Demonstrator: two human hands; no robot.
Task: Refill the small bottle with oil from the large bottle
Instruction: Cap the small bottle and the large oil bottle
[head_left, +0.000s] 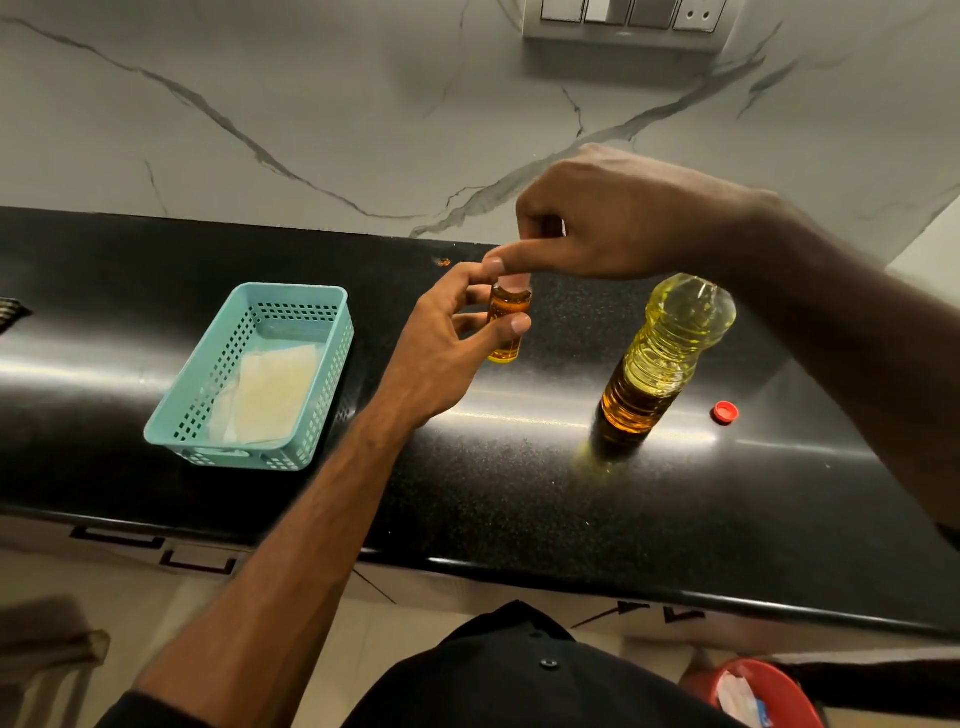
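Fingers (511, 325) of the left hand (441, 343) wrap the small amber glass bottle (506, 327), holding it upright just above the black worktop (467, 493). Right hand (613, 223) fingers pinch at its top; whether they hold a cap, I cannot tell. Right of the fingers stands the large clear plastic oil bottle (665, 358), uncapped, its red cap (725, 412) lying beyond. Left of them sits a teal perforated plastic basket (322, 364) holding a pale folded cloth (270, 395).

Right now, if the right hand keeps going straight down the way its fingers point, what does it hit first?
The top of the small bottle, directly under the right hand; its fingers look about touching it. The left hand holds that bottle. Depth is unclear.
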